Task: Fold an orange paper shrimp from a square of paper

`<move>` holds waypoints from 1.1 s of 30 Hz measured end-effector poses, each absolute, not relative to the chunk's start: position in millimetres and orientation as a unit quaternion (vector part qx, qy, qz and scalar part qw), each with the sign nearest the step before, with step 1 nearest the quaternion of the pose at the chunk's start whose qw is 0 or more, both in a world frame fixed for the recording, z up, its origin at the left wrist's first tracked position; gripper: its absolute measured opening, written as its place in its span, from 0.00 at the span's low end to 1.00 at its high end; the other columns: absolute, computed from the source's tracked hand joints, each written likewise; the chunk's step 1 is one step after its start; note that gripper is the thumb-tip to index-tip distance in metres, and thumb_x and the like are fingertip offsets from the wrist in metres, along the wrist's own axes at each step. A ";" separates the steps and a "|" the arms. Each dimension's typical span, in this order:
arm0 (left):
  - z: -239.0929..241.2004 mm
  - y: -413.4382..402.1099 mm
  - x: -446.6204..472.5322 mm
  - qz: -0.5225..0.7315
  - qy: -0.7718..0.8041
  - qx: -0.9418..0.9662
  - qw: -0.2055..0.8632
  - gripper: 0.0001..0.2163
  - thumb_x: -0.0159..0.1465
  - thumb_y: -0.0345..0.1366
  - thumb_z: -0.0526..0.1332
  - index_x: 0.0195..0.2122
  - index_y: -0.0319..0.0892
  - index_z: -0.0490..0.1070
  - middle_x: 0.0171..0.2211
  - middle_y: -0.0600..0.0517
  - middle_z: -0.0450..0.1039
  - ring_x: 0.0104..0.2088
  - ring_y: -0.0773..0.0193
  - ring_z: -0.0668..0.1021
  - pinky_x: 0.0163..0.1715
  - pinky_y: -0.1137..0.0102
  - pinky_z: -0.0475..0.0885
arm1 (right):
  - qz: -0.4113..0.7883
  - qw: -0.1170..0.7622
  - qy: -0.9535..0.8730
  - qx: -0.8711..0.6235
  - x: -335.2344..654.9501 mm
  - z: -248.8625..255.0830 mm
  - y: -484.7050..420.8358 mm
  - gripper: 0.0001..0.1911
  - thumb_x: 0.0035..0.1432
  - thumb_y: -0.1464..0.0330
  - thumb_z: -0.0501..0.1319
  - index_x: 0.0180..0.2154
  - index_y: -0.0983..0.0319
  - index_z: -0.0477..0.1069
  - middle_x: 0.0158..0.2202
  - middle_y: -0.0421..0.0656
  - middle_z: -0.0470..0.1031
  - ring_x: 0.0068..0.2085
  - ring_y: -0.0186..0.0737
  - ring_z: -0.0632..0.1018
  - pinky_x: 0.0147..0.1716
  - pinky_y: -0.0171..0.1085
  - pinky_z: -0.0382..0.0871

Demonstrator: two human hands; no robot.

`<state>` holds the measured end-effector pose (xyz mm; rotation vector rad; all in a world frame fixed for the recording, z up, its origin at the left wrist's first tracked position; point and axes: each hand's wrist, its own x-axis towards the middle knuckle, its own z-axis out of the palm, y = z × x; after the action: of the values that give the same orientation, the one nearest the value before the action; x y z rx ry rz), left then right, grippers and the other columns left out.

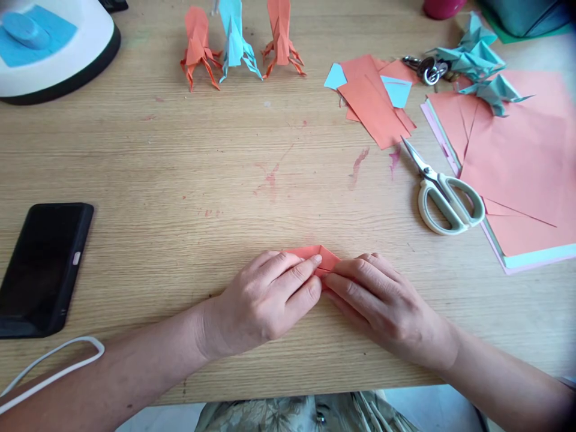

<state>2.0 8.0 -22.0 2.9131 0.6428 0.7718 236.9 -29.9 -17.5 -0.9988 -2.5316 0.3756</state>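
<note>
Left hand (pixel 270 294) and right hand (pixel 387 300) on folded orange paper (pixel 330 257), lower center of the frame

Fingers of both are clamped on it, tips close together, over a wood-grain table (pixel 202 168) with reddish smears (pixel 271 179) mid-frame. Scissors (pixel 445 191) by a paper stack (pixel 517 162), right side. Upper right: a magenta round thing (pixel 443 7), cut off so can't tell what's in it, plus a dark teal pouch-looking thing (pixel 526 15), insides hidden. Pale floor (pixel 432 402) peeks in along the bottom.

Counted my two hands (pixel 270 294), one folded coral paper (pixel 327 257), three standing origami figures (pixel 233 42), one smartphone (pixel 42 270), one pair of scissors (pixel 443 187).
</note>
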 end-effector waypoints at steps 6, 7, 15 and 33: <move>-24.9 7.3 2.8 0.255 0.211 0.943 0.031 0.05 0.66 0.27 0.65 0.43 0.35 0.76 0.47 0.40 0.82 0.45 0.56 0.82 0.42 0.62 0.81 | 0.118 0.199 -0.903 -0.362 232.2 -22.0 -27.4 0.09 0.70 0.74 0.55 0.46 0.67 0.73 0.36 0.48 0.76 0.34 0.41 0.73 0.35 0.42 0.66; -24.8 7.8 2.6 0.255 0.211 0.943 0.033 0.05 0.66 0.27 0.65 0.43 0.35 0.76 0.47 0.40 0.82 0.45 0.56 0.82 0.42 0.62 0.81 | 0.111 0.199 -0.903 -0.364 231.2 -22.0 -26.6 0.09 0.71 0.74 0.55 0.46 0.67 0.73 0.36 0.47 0.76 0.34 0.41 0.72 0.35 0.41 0.66; -18.2 17.6 -4.4 0.245 0.186 0.950 0.052 0.04 0.68 0.25 0.62 0.43 0.34 0.75 0.46 0.41 0.81 0.46 0.57 0.81 0.44 0.64 0.79 | 0.097 0.191 -0.906 -0.364 229.0 -18.3 -22.7 0.10 0.71 0.75 0.54 0.41 0.64 0.74 0.35 0.47 0.76 0.34 0.40 0.73 0.34 0.40 0.64; -17.2 24.1 -7.6 0.219 0.182 0.957 0.055 0.09 0.71 0.24 0.56 0.37 0.39 0.74 0.33 0.50 0.79 0.36 0.62 0.78 0.36 0.68 0.76 | 0.122 0.187 -0.901 -0.372 233.4 -19.9 -23.3 0.07 0.69 0.75 0.57 0.41 0.63 0.74 0.36 0.46 0.76 0.34 0.40 0.73 0.35 0.41 0.65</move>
<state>-7.6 24.1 -17.2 2.9047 0.5539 0.6638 233.4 -23.3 -19.9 -1.0475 -2.5359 0.3439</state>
